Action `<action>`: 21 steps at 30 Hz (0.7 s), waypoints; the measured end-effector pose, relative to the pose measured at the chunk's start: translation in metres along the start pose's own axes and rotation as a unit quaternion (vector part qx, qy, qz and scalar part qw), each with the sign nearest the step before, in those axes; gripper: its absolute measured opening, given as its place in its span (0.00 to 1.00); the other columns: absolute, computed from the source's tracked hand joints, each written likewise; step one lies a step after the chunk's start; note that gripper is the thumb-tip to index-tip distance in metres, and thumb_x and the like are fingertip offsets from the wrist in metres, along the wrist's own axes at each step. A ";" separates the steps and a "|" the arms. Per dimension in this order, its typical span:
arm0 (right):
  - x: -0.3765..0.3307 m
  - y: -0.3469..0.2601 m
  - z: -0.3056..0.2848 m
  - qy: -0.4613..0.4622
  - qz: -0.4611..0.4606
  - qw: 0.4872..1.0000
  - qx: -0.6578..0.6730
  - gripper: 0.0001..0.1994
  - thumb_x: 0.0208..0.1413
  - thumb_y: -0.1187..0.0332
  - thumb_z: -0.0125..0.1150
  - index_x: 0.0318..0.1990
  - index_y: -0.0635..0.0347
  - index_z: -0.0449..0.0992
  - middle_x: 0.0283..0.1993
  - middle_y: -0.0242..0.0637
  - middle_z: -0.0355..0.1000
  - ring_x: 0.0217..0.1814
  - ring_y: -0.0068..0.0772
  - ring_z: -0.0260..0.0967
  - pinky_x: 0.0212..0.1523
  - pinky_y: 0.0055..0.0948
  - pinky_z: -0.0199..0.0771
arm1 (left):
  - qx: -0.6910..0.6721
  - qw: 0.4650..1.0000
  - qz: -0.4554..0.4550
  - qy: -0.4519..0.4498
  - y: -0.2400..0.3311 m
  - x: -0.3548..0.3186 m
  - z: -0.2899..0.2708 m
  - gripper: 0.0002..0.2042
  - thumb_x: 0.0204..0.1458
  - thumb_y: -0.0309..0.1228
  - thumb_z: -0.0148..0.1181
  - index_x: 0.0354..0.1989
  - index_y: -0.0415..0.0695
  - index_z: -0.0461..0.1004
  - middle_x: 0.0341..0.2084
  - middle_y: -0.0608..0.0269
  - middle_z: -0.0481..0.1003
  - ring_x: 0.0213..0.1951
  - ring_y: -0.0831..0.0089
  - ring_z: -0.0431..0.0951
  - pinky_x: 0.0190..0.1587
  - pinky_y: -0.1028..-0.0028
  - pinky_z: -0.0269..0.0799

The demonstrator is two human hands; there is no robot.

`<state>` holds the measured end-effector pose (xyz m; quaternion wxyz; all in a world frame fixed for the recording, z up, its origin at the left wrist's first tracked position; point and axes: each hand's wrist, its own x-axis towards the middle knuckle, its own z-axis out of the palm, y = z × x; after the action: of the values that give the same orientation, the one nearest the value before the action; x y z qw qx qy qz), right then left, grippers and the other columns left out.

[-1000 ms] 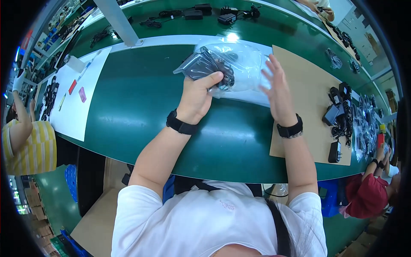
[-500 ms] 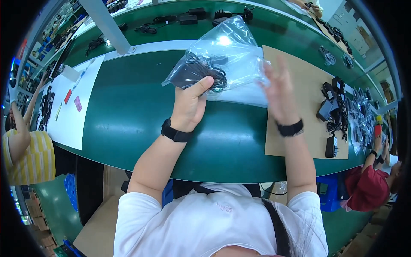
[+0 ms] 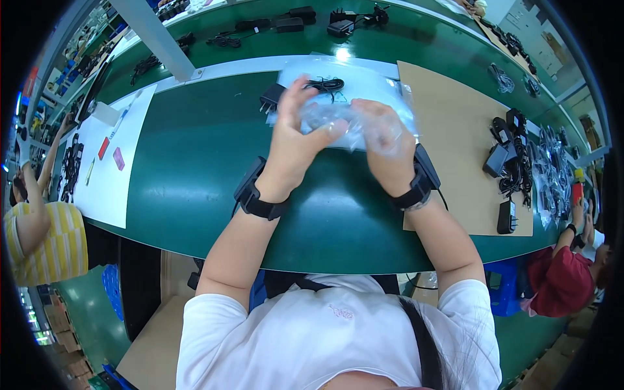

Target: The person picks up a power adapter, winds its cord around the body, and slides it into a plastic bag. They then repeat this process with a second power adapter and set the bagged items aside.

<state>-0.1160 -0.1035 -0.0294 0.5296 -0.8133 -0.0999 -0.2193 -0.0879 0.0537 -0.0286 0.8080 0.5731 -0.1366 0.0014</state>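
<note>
A clear plastic bag [image 3: 331, 116] is bunched up between my hands over the table. My right hand [image 3: 390, 153] has its fingers curled round the crumpled film, partly blurred. My left hand [image 3: 289, 146] faces it, thumb stretched toward the bag and fingers raised apart. Just behind my left hand lies a black power adapter [image 3: 271, 96] with prongs, partly hidden by the fingers. A coiled black cable [image 3: 327, 84] rests beside it on a stack of clear plastic sheets or bags [image 3: 302, 67].
Brown cardboard [image 3: 448, 130] at the right bears black adapters and cables [image 3: 513, 153], with bagged cables [image 3: 551, 175] beyond. White paper [image 3: 107, 185] with pens lies left. A metal post [image 3: 156, 42] rises at the back. Co-workers sit on both sides.
The bag, held up in my left hand with an adapter and cable showing through, is now crumpled between both hands. An adapter and cable now show on the table behind. My right hand moved left.
</note>
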 end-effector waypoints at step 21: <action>-0.004 0.001 -0.006 -0.108 0.232 0.867 0.428 0.15 0.57 0.68 0.49 0.47 0.70 0.70 0.44 0.38 0.71 0.45 0.25 0.68 0.46 0.24 0.68 | -0.026 0.990 -0.124 0.069 -0.012 0.000 -0.002 0.06 0.50 0.28 0.55 0.25 0.39 0.70 0.23 0.67 0.71 0.26 0.83 0.68 0.29 0.81 0.63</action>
<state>-0.1208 -0.1092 -0.0298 0.8472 -0.5253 -0.0485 0.0635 -0.0857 0.0516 -0.0409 0.8238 0.5634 -0.0087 -0.0629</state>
